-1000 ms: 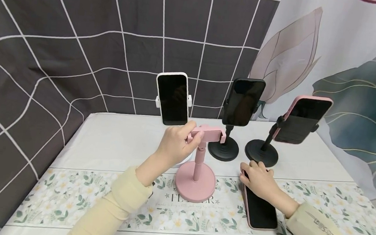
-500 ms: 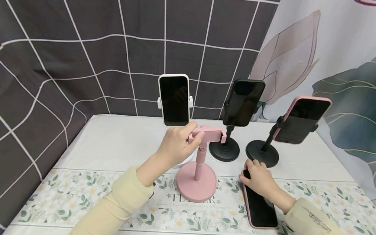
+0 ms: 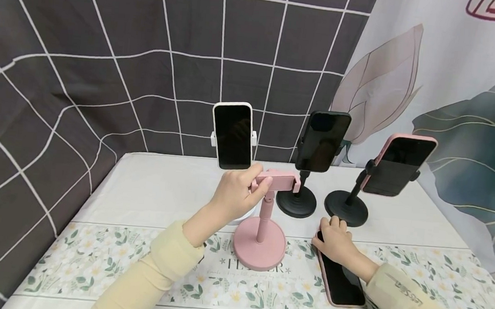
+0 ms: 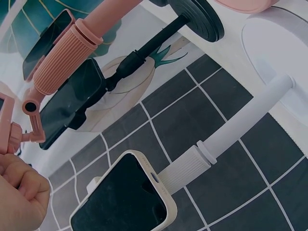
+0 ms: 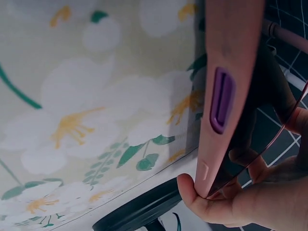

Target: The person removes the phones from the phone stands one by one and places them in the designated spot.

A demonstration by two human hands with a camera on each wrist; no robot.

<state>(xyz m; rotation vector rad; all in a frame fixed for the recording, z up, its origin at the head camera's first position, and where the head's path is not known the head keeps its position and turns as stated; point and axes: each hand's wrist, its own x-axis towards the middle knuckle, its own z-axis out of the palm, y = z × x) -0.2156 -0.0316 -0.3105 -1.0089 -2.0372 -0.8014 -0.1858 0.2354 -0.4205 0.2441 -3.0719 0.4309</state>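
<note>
My left hand (image 3: 239, 189) grips the left end of the clamp on a pink phone stand (image 3: 263, 229), with the thumb across the clamp's front. In the left wrist view the curled fingers (image 4: 21, 185) lie right by the pink clamp. My right hand (image 3: 334, 241) holds the upper end of a pink-cased phone (image 3: 343, 283), its dark screen facing up on the floral table runner. The right wrist view shows the thumb at a corner of the phone's case (image 5: 226, 106), fingers over the screen side.
Behind stand a white stand holding a white-cased phone (image 3: 233, 136), a black stand with a black phone (image 3: 323, 141), and another black stand (image 3: 346, 207) with a pink-cased phone (image 3: 398, 165). A dark grid curtain (image 3: 188, 26) hangs behind the table (image 3: 152, 185).
The head view has tilted up slightly. My right hand has shifted a little left at the phone's upper end. My left hand keeps its grip on the pink stand's clamp.
</note>
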